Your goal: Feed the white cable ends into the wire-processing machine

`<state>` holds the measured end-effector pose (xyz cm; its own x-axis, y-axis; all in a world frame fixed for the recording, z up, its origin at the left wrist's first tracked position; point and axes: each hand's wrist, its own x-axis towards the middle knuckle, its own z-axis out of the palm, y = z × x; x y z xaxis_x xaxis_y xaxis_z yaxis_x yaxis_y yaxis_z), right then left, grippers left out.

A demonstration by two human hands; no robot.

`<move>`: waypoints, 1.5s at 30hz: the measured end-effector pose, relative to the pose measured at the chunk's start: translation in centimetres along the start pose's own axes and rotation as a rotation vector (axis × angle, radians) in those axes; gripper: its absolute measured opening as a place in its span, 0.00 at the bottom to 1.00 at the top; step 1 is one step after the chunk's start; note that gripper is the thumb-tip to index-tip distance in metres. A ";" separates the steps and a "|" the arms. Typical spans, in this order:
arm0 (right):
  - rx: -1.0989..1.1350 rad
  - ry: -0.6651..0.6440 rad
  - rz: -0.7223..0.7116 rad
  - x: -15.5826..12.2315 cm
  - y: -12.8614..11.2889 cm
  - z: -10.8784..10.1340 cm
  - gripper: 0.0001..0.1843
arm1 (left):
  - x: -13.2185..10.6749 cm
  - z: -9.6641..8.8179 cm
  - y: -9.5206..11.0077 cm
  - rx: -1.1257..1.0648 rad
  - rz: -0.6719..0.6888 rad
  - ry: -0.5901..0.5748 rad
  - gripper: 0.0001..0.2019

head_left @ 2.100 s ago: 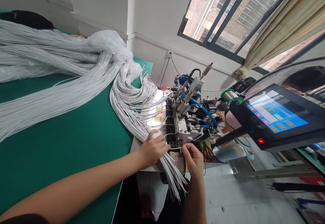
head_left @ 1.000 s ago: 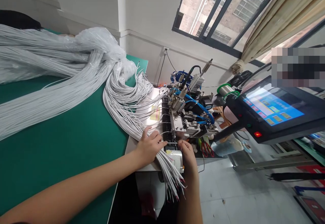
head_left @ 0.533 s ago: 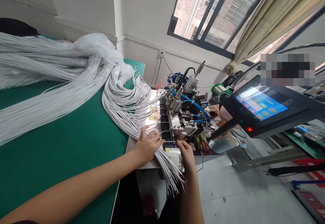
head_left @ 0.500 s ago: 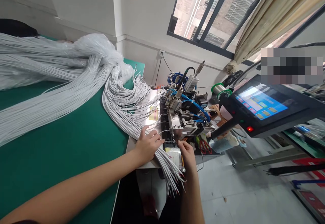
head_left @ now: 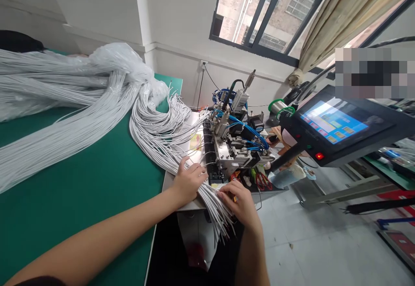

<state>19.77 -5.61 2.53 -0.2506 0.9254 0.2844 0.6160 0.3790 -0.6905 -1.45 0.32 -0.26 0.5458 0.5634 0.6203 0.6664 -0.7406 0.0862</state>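
Note:
A thick bundle of white cables (head_left: 152, 147) runs over the edge of the table, its loose ends (head_left: 222, 223) fanning out and hanging down in front. My left hand (head_left: 189, 183) lies over this bundle, its fingers curled round the cables. Close by on the right, my right hand (head_left: 239, 200) has thumb and forefinger pinched at a white cable near the loose ends; the fingertips are partly hidden among the cables. Just beyond both hands stands a bench machine (head_left: 227, 147) with metal cylinders and blue air hoses. Several single cables lie across its black track (head_left: 209, 147).
More white cables in clear plastic wrap (head_left: 119, 61) lie on the green table (head_left: 97, 182). A touchscreen panel (head_left: 333, 124) on an arm juts out at the right. Behind it are a green-rimmed wire spool (head_left: 281, 106) and a person, partly hidden. Red-handled tool (head_left: 264, 181) lies beside the machine.
My right hand has left the machine track and come down towards me to the loose cable ends. My left fingers have drawn slightly back from the track, still over the bundle.

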 end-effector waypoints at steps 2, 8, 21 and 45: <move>-0.007 0.039 -0.010 0.3 0.3 0.1 0.10 | 0.0 0.0 -0.1 0.004 0.026 0.001 0.17; 0.015 0.189 0.016 1.5 1.2 0.1 0.10 | 0.0 -0.1 -0.2 0.007 0.125 0.030 0.24; 0.049 0.324 0.100 1.9 2.3 0.2 0.11 | 0.1 -0.1 0.1 0.076 0.027 0.092 0.12; 0.070 0.225 0.212 2.7 5.3 1.0 0.14 | 0.1 0.6 -0.1 0.020 0.093 -0.008 0.18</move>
<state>21.62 -1.08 -0.99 0.0542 0.9630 0.2638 0.5820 0.1842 -0.7921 -1.09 0.68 -0.66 0.6094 0.4957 0.6187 0.6230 -0.7821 0.0130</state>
